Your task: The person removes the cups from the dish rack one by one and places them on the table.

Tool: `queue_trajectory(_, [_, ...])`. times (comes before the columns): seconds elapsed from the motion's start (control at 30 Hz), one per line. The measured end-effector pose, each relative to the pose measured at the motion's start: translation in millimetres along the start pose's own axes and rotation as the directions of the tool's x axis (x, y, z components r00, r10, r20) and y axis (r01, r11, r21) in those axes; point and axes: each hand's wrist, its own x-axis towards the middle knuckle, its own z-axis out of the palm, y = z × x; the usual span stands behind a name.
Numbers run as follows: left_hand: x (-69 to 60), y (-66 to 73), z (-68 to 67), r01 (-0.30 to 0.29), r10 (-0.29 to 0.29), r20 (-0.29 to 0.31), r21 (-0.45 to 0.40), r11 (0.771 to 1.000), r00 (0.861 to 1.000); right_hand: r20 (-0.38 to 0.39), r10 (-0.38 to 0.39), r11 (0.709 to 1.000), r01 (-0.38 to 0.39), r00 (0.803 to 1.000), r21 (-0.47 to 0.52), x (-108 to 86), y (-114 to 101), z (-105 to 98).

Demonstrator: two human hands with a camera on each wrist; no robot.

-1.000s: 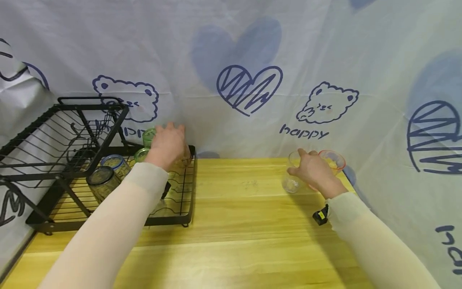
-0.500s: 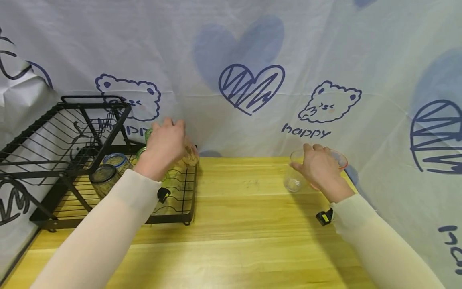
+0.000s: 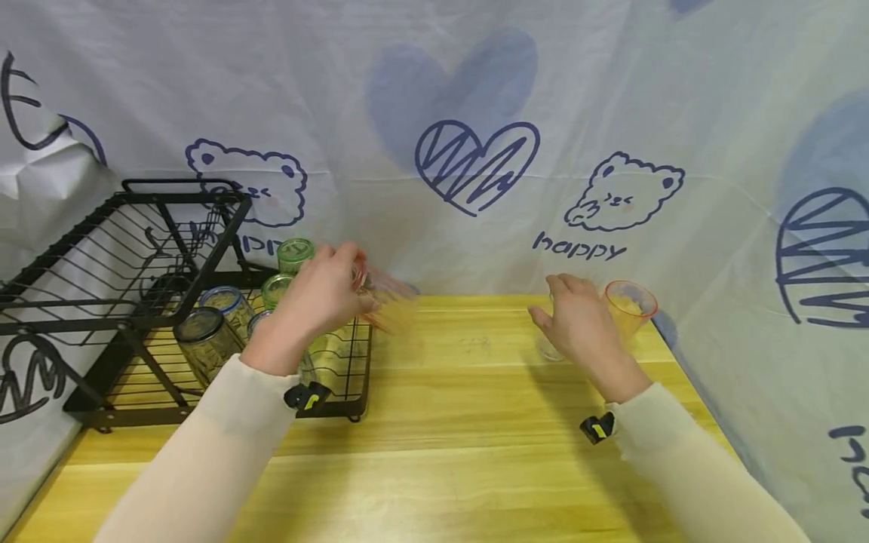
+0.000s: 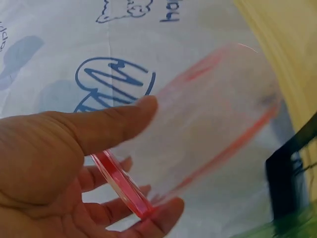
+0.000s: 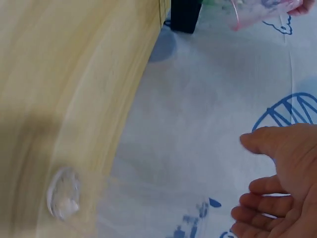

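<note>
My left hand (image 3: 315, 298) grips a clear glass with red edging (image 4: 213, 124) by its thick red base, at the right back edge of the black dish rack (image 3: 362, 385). The glass lies tilted in the air, its mouth pointing right, and is blurred in the head view. My right hand (image 3: 580, 320) is at the far right of the table, fingers and thumb spread. Beside it stands a clear glass (image 3: 550, 349), mostly hidden by the hand in the head view; the right wrist view shows the fingers apart from it. Behind that hand stands a red-rimmed glass (image 3: 631, 309).
Upside-down glasses stand in the rack: green-based ones (image 3: 295, 253), a blue-based one (image 3: 227, 303) and a dark-based one (image 3: 200, 332). An upper wire shelf (image 3: 95, 256) overhangs its left part. A patterned cloth (image 3: 475, 68) hangs behind the wooden table (image 3: 462, 422).
My left hand has lifted the red-edged glass from the rack and tilted it rightward. My right hand has shifted slightly left and eased off the clear glass, uncovering the red-rimmed one.
</note>
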Motion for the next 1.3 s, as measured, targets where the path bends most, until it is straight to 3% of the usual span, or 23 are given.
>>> queue_trajectory(0.17, [-5.2, -6.4, 20.9, 0.004, -0.002, 0.014, -0.138, 0.990, 1.000, -0.025, -0.003, 0.992, 0.006, 1.000, 0.123, -6.1, -11.6, 7.5])
queue_trajectory(0.3, [-11.8, -14.9, 35.8, 0.016, -0.016, 0.003, -0.259, 0.966, 1.000, -0.072, -0.019, 0.965, 0.037, 0.997, 0.259, -12.9, -22.1, 13.0])
queue_trajectory(0.43, [-19.2, -22.9, 49.9, 0.041, -0.042, 0.006, -0.404, 0.914, 0.999, -0.063, -0.014, 0.891, 0.041, 0.998, 0.452, -19.4, -32.5, 17.7])
queue_trajectory(0.53, [-24.7, -26.6, 61.2, 0.065, -0.062, 0.023, -0.507, 0.859, 0.998, -0.028, 0.000, 0.819, 0.016, 1.000, 0.574, -22.6, -40.1, 20.3])
queue_trajectory(0.73, [-31.7, -30.7, 86.8, 0.091, -0.069, 0.060, -0.631, 0.770, 0.996, 0.091, -0.022, 0.729, -0.046, 0.996, 0.683, -26.2, -49.7, 25.4])
queue_trajectory(0.93, [-37.2, -30.5, 106.7, 0.085, -0.032, 0.088, -0.705, 0.704, 0.996, 0.237, -0.145, 0.611, -0.101, 0.961, 0.785, -32.3, -54.6, 28.6])
queue_trajectory(1.17, [-41.6, -30.8, 115.6, 0.065, 0.014, 0.093, -0.786, 0.614, 0.996, 0.247, -0.227, 0.579, -0.073, 0.942, 0.812, -36.8, -59.3, 30.1])
queue_trajectory(1.3, [-42.6, -32.0, 119.9, 0.066, 0.021, 0.099, -0.797, 0.600, 0.995, 0.245, -0.251, 0.525, -0.080, 0.937, 0.847, -38.4, -61.1, 31.8])
